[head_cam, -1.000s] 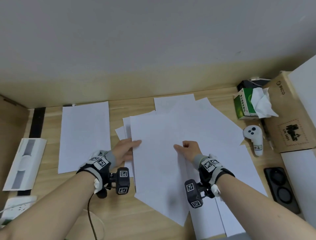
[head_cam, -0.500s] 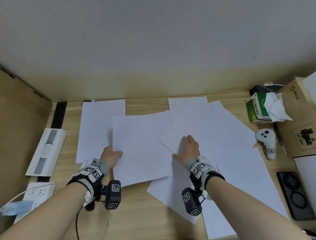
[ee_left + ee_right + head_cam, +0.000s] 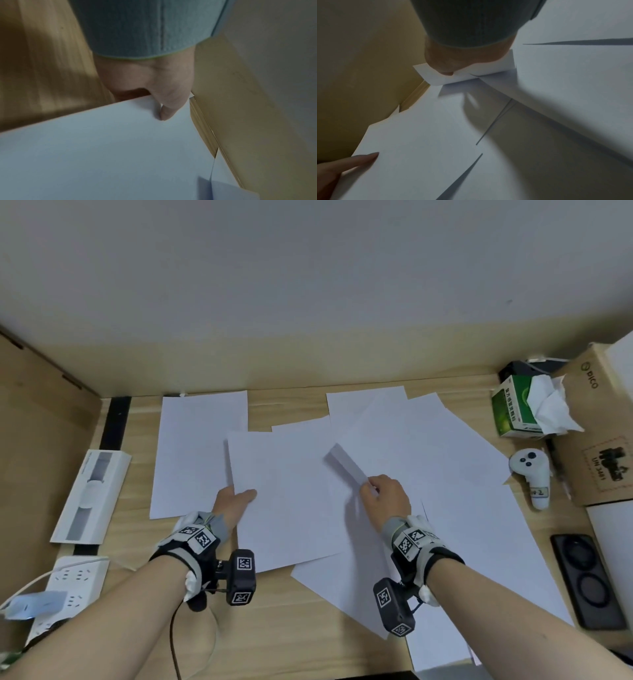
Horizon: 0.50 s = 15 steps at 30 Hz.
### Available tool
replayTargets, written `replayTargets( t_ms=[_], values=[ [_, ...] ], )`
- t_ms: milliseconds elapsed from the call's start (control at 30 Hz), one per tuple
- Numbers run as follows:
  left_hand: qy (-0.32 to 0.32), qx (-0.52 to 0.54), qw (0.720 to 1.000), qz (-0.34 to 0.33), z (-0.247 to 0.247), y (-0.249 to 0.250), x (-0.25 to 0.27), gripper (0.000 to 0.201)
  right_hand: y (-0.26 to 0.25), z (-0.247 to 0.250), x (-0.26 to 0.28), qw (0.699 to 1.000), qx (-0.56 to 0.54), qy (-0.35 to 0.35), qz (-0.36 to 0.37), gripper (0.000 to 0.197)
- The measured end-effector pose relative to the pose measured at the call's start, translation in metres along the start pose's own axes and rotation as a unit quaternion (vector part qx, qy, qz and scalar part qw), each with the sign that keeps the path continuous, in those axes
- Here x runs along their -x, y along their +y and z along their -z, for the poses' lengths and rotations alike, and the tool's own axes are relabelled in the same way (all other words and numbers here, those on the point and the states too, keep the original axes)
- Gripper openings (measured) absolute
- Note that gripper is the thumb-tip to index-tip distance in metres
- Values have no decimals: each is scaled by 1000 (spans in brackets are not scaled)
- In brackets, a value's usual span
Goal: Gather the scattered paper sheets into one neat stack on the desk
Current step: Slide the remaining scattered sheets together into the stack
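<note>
Several white paper sheets lie scattered on the wooden desk (image 3: 274,628). My left hand (image 3: 236,499) pinches the left edge of a small bundle of sheets (image 3: 287,498) in the middle, thumb (image 3: 167,111) on top and fingers under it. My right hand (image 3: 383,494) pinches the lifted, curled corner (image 3: 346,465) of a large skewed sheet (image 3: 428,453) on the right; in the right wrist view that paper corner (image 3: 436,77) bends up under my fingers. One single sheet (image 3: 195,453) lies flat at the left. More sheets (image 3: 479,559) spread under my right arm.
A white box (image 3: 90,496) and a power strip (image 3: 65,587) sit at the left edge. At the right stand a green tissue box (image 3: 513,409), a white controller (image 3: 531,474), a cardboard box (image 3: 599,422) and a black case (image 3: 585,580). A wall closes the back.
My left hand has drawn the bundle leftward, toward the single sheet. My right hand went from resting on the skewed sheet to pinching and lifting its corner.
</note>
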<state>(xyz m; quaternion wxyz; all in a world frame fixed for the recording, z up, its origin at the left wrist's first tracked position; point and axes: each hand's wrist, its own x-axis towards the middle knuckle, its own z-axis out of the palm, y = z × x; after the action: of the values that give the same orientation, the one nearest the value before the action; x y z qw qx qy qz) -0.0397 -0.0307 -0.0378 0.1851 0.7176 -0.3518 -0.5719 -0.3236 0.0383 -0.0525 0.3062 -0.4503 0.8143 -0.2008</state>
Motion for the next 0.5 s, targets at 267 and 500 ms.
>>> replayTargets(
  t_ms=[267,500],
  values=[
    [-15,-70,996,-46,-4,14,8,28,-3,14,1,1000,-4,-17,-21,23],
    [-26,-48,998,-41,16,24,21,19,-31,34,-1,999,-40,-25,5,24]
  ],
)
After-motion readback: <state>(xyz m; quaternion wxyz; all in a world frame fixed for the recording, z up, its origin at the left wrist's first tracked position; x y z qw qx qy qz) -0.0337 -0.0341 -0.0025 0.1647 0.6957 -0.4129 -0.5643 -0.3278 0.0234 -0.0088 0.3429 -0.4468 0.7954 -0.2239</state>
